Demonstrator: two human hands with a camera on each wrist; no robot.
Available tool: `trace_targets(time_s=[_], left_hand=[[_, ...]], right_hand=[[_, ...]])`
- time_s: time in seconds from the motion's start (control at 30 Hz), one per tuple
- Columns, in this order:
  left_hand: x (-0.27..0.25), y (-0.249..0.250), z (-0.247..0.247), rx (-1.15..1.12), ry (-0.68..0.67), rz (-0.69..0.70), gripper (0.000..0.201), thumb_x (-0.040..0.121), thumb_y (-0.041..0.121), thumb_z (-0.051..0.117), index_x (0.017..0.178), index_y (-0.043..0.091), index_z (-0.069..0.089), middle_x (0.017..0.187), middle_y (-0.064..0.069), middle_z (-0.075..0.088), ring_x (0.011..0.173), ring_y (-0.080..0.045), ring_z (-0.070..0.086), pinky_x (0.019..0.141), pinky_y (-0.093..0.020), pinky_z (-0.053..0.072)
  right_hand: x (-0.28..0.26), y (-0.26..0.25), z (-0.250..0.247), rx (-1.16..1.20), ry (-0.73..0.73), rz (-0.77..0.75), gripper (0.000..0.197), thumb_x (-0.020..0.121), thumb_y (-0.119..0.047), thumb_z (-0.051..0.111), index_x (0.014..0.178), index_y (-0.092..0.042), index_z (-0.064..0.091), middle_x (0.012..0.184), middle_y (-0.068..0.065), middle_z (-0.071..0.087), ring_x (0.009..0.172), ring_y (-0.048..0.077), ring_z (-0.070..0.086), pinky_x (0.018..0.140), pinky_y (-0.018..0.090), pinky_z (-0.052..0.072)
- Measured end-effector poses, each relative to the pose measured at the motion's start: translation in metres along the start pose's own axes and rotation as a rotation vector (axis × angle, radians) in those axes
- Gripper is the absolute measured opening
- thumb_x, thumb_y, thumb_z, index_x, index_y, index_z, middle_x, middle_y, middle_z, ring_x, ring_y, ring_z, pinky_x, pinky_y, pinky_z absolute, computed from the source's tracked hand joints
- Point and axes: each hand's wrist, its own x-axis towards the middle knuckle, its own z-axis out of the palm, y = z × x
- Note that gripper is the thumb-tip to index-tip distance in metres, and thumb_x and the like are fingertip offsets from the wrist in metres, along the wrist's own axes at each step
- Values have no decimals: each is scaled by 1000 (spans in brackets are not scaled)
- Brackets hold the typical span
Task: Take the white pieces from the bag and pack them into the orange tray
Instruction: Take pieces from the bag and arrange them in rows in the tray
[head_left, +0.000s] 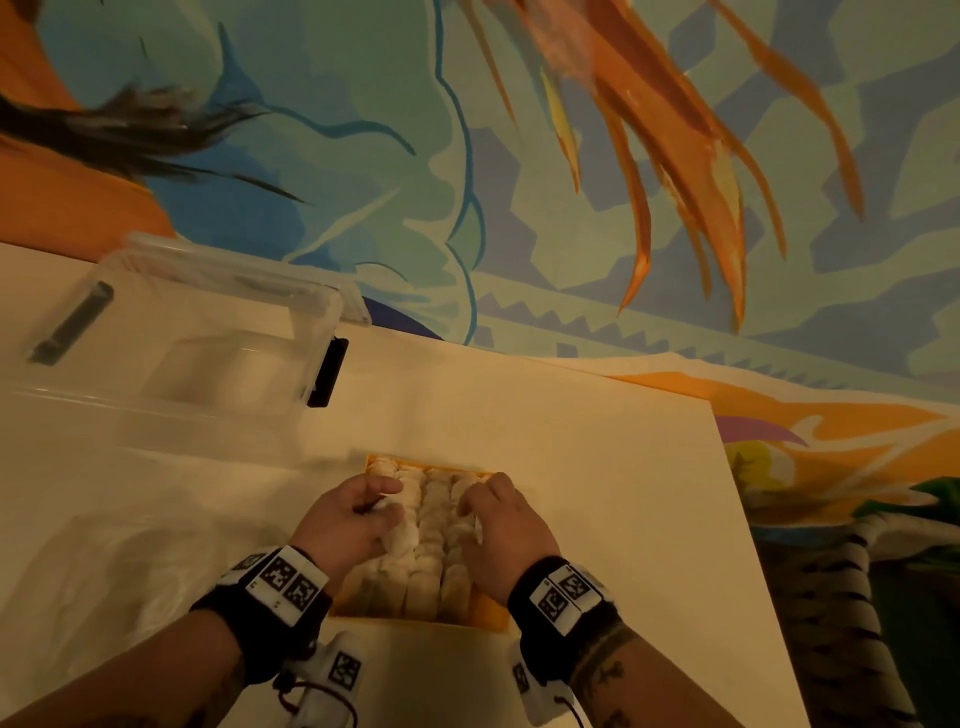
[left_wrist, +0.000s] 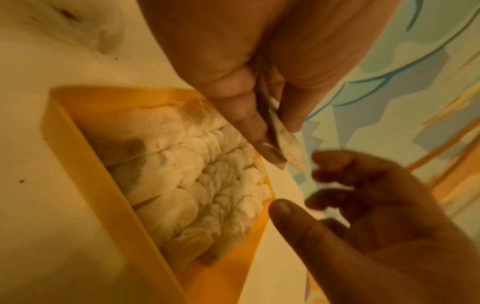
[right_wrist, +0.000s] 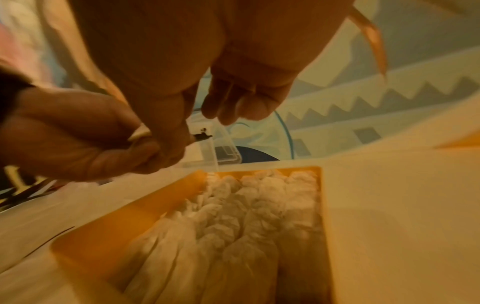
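Note:
The orange tray (head_left: 492, 617) lies on the cream table in front of me, packed with rows of white pieces (head_left: 431, 545). My left hand (head_left: 392, 500) is over the tray's far left part and pinches one flat white piece (left_wrist: 284, 144) between thumb and fingers. My right hand (head_left: 470, 506) hovers over the tray's far right side, fingers loosely curled and holding nothing. In the left wrist view the tray wall (left_wrist: 78, 156) runs under both hands, with the right hand (left_wrist: 335, 185) dark at the lower right. The right wrist view shows the packed pieces (right_wrist: 259, 205) below my hanging fingers (right_wrist: 228, 107).
A crumpled clear plastic bag (head_left: 104, 561) lies on the table to the left of the tray. A clear lidded box (head_left: 218, 332) with black clasps stands at the far left. The table's edge (head_left: 737, 519) runs down the right side, with a wicker seat (head_left: 831, 597) beyond it.

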Motion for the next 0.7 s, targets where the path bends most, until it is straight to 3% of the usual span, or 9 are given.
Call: trace_targets(time_s=[0.1,0.17,0.23,0.3,0.37,0.47,0.57,0.7], left_hand=[[-8,10,13,-75,-46,-56,17,91,-1,62,104,10,65,110,-17,66,89,-27,65,62,-34,58],[-15,14,23,-101,-96,-92,17,92,-2,61,106,6,62,107,-21,65,90,-30,66,59,-34,61],[-23,13,30,-114,-146,-113,10,94,2,59,104,5,61,101,-20,65,87,-30,67,64,-35,62],[-28,12,34,-150,-179,-125,10,98,9,55,103,5,62,98,-17,67,85,-29,69,75,-39,61],[-29,9,36,-97,-173,-111,15,100,17,53,106,10,66,107,-10,69,94,-26,69,88,-45,57],[-32,10,37,-46,-219,-94,17,96,17,56,108,19,69,112,-3,70,107,-22,64,96,-47,51],[-35,8,38,142,-320,14,28,79,16,72,106,21,70,101,-1,74,99,-19,68,85,-37,56],[-33,-1,42,329,-267,175,16,86,6,71,95,19,68,81,-1,74,82,-18,68,70,-29,54]], right_hand=[[-11,-10,-1,58,23,-301,50,79,-26,68,124,-34,50,123,-2,47,112,21,49,91,32,48],[-17,-16,-1,71,62,-361,41,82,-29,64,122,-35,54,118,1,53,108,25,51,86,36,49],[-20,-15,-4,83,152,-381,25,85,-29,56,110,-31,63,105,1,60,97,26,55,80,36,51],[-26,-14,-11,116,200,-325,21,87,-25,56,104,-27,68,99,-2,63,95,22,56,83,33,49],[-32,-12,-19,201,215,-181,15,91,-29,60,101,-23,70,94,-8,62,92,12,53,84,26,45],[-37,-7,-25,398,206,55,18,91,-37,63,102,-24,71,85,-16,59,76,0,53,73,12,41],[-38,-1,-25,485,184,143,18,91,-36,64,102,-25,73,79,-19,60,71,-7,54,67,4,38],[-43,0,-26,524,186,135,8,86,-33,70,93,-38,70,78,-18,62,72,0,57,71,13,46]])
